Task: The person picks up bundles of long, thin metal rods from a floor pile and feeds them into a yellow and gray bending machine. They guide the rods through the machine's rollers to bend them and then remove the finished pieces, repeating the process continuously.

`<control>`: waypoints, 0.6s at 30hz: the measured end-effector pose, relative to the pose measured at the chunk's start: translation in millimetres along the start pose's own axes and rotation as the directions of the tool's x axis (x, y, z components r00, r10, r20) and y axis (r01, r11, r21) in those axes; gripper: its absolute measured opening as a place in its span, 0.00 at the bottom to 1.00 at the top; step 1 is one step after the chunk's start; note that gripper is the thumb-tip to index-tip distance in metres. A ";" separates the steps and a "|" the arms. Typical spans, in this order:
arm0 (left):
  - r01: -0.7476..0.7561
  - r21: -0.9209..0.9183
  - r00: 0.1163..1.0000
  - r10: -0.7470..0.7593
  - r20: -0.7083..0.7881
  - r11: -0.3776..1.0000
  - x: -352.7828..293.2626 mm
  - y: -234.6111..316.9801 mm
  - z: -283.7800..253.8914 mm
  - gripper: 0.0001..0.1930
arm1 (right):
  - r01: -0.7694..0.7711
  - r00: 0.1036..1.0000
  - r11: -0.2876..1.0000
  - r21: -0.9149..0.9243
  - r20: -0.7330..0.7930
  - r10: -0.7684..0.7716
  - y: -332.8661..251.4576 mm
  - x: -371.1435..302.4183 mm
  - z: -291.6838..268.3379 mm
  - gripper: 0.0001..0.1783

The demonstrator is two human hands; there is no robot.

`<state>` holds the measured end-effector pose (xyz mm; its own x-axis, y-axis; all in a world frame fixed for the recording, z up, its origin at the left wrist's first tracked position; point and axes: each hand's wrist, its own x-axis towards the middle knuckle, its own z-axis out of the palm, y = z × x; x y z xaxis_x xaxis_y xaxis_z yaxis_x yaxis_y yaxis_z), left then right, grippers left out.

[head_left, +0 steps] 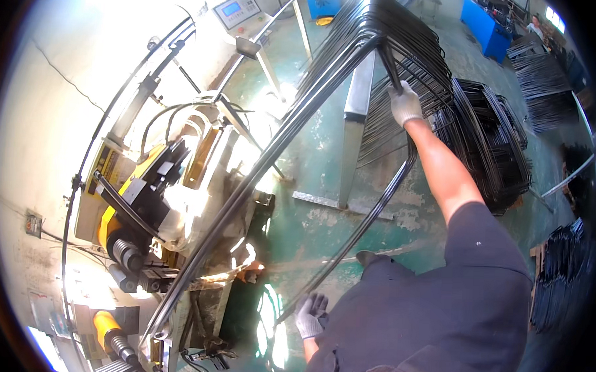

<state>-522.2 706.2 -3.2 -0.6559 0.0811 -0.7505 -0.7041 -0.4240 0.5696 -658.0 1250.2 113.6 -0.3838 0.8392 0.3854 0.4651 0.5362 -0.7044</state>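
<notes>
My right hand [404, 103], in a white glove, is raised and closed around the upper part of a bent black metal rod [369, 221], right at a rack of several similar bent rods [382, 38]. From there the rod curves down and runs diagonally to my left hand [311, 314]. That hand, in a grey glove, grips the rod's lower end near my hip. Both arms come out of a dark short-sleeved shirt.
A bending machine with yellow parts [130, 206] and a control panel [237, 10] stands on the left. Piles of bent black frames [493, 140] lie on the green floor to the right. A steel post [354, 129] holds the rack. Blue machines [486, 25] and another person [535, 25] are far back.
</notes>
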 end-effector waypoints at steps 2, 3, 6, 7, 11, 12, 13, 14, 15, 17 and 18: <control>-0.039 -0.002 0.996 0.039 0.079 0.999 9.7 -4.7 13.3 0.19 | -0.018 0.999 0.995 -0.099 0.034 0.021 36.6 31.0 20.9 0.13; -0.072 0.018 0.996 0.071 0.048 0.997 10.7 2.9 24.7 0.17 | -0.009 1.000 0.988 -0.154 0.014 0.011 47.5 46.4 29.5 0.13; -0.209 0.000 0.977 0.209 -0.049 0.978 -2.1 27.8 47.0 0.15 | 0.106 0.992 0.948 -0.299 0.104 -0.078 59.2 101.7 41.8 0.15; -0.223 -0.025 0.974 0.221 -0.055 0.975 0.3 27.5 34.2 0.14 | 0.036 0.980 0.920 -0.391 0.192 0.043 46.3 121.7 37.2 0.17; -0.113 -0.015 0.967 0.107 -0.232 0.993 -7.1 15.0 16.3 0.16 | -0.169 0.949 0.657 -0.735 0.059 0.309 12.8 158.0 17.3 0.21; -0.093 -0.014 0.960 0.086 -0.268 0.996 -10.5 8.3 14.3 0.17 | -0.118 0.973 0.699 -0.706 0.060 0.225 10.5 150.4 10.3 0.18; -0.088 -0.063 0.959 0.068 -0.276 0.994 -15.5 1.5 12.1 0.16 | 0.091 0.990 0.593 -0.800 0.140 0.036 11.1 132.1 -3.3 0.16; -0.089 -0.123 0.957 0.051 -0.286 0.988 -21.4 -3.9 12.5 0.14 | 0.167 0.980 0.510 -0.844 0.083 -0.183 27.1 105.4 -8.7 0.16; -0.108 -0.154 0.961 0.064 -0.270 0.982 -24.8 -13.3 8.3 0.15 | 0.245 0.945 0.555 -0.795 0.067 -0.320 53.4 81.3 -8.9 0.15; -0.146 -0.224 0.958 0.081 -0.274 0.964 -43.9 -37.2 -8.8 0.18 | 0.368 0.924 0.698 -0.614 0.161 -0.346 100.9 14.9 18.1 0.15; -0.154 -0.238 0.958 0.086 -0.272 0.959 -55.7 -44.6 -17.9 0.20 | 0.377 0.924 0.746 -0.550 0.274 -0.265 129.8 -30.8 30.7 0.16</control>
<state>-449.4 704.4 7.2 -0.6154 -0.2043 -0.7613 -0.5098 -0.6334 0.5821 -610.3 1291.1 -8.0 -0.6968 0.6088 0.3793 0.6408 0.7659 -0.0523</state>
